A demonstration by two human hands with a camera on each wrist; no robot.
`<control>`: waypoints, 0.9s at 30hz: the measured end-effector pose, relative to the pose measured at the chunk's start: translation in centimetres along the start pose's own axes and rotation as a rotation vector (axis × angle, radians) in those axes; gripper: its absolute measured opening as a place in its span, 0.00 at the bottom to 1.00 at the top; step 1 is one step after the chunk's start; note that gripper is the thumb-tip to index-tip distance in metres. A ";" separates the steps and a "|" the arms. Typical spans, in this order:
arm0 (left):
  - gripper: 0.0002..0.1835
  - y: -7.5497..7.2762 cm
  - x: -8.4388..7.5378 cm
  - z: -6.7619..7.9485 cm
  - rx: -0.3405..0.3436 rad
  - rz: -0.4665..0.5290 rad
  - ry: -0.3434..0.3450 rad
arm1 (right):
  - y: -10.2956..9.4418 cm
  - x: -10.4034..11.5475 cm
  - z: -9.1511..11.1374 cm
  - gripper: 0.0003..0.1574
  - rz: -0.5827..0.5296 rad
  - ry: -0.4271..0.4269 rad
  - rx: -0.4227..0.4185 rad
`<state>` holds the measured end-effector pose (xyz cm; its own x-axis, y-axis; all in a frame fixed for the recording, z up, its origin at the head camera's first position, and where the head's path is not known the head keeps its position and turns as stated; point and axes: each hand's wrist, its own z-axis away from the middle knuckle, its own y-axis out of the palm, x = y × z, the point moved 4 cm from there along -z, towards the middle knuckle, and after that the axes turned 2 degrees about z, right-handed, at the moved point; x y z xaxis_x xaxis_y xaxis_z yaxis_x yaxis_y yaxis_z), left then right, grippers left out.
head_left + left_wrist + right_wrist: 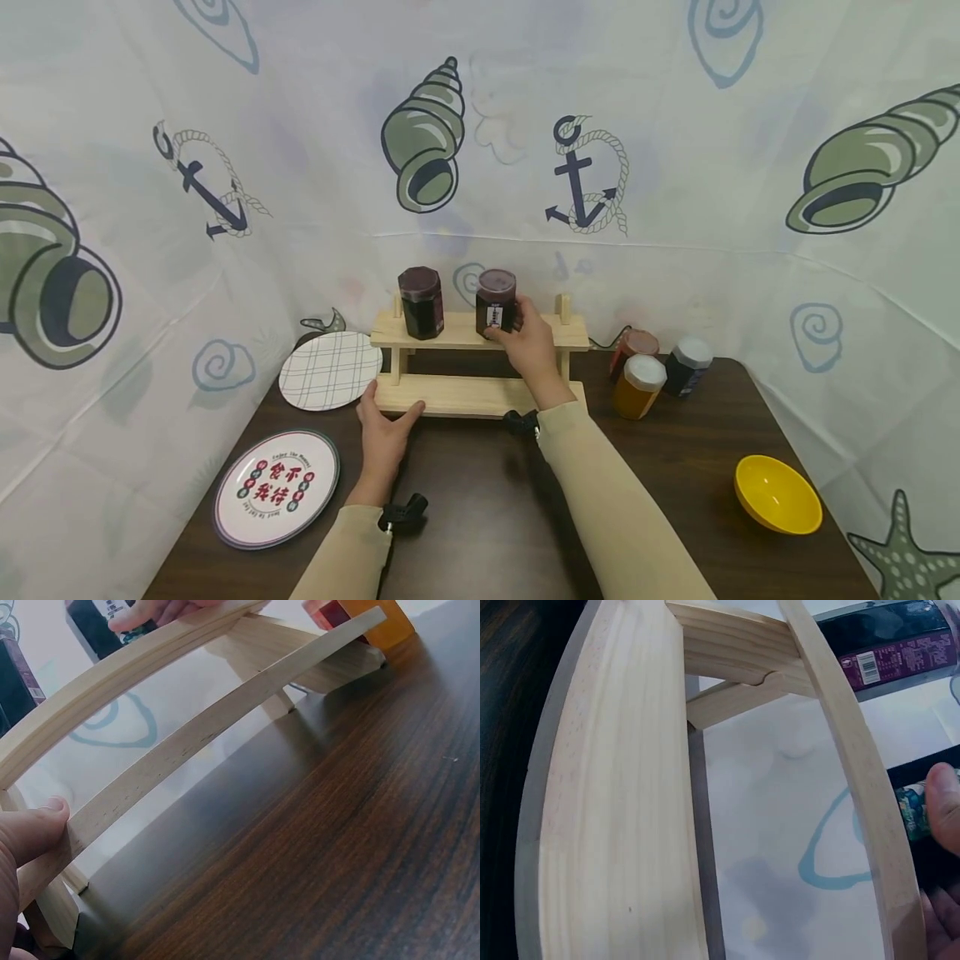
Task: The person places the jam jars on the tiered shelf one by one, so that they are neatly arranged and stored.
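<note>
A two-step wooden rack stands at the back of the dark table. On its upper shelf are two dark jam jars. My right hand grips the right jar, fingers curled round its lower part; the jar and the hand show at the right wrist view's edge. The left jar stands free beside it, also seen as the left jar. My left hand rests against the rack's lower step, thumb pressed on its front edge, fingers straight.
A checked plate and a printed plate lie left of the rack. An orange jar, a red-lidded jar and a dark jar stand to its right. A yellow bowl sits at the front right. Printed cloth walls surround the table.
</note>
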<state>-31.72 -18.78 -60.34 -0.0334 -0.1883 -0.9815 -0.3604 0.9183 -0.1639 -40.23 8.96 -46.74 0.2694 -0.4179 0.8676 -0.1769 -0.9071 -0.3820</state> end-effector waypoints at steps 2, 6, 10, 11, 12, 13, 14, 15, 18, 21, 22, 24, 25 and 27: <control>0.60 0.0 0.0 0.0 0.002 0.003 0.000 | 0.0 0.1 -0.1 0.47 0.002 0.000 0.022; 0.60 -0.1 0.0 0.1 0.002 0.007 0.000 | 0.1 0.3 -0.3 0.46 0.034 0.003 0.052; 0.60 -0.1 -0.1 0.1 -0.002 0.002 -0.002 | 0.1 0.4 -0.4 0.46 0.087 0.007 0.045; 0.60 -0.1 -0.2 0.1 -0.001 0.006 -0.002 | 0.2 0.3 -0.5 0.47 0.102 0.010 0.040; 0.60 0.0 -0.2 0.1 0.001 0.008 -0.002 | 0.2 0.3 -0.5 0.47 0.120 0.011 0.038; 0.60 0.0 -0.2 0.1 0.001 0.014 -0.001 | 0.3 0.3 -0.5 0.47 0.137 0.012 0.036; 0.60 0.0 -0.2 0.2 0.001 0.019 0.000 | 0.4 0.3 -0.6 0.48 0.155 0.013 0.035; 0.60 0.0 -0.3 0.2 0.001 0.024 0.001 | 0.5 0.3 -0.6 0.48 0.174 0.012 0.037; 0.60 0.0 -0.2 0.2 -0.006 0.028 0.004 | 0.9 0.3 -0.7 0.50 0.224 0.008 0.052; 0.60 -0.1 0.0 0.2 -0.007 0.025 0.003 | 1.0 0.2 -0.6 0.50 0.235 0.018 0.063; 0.61 -0.1 0.0 0.2 -0.006 0.027 0.002 | 1.0 0.2 -0.6 0.50 0.236 0.022 0.065; 0.61 -0.1 0.1 0.2 -0.007 0.032 0.002 | 0.9 0.2 -0.6 0.49 0.231 0.028 0.072; 0.61 -0.1 0.2 0.1 -0.006 0.035 0.003 | 0.9 0.2 -0.5 0.49 0.227 0.029 0.075; 0.61 -0.1 0.2 0.0 -0.009 0.041 0.005 | 0.8 0.4 -0.5 0.48 0.213 0.025 0.084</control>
<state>-31.66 -18.85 -60.54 -0.0529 -0.1525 -0.9869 -0.3671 0.9220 -0.1228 -40.78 8.09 -46.55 0.2104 -0.6000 0.7719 -0.1476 -0.8000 -0.5816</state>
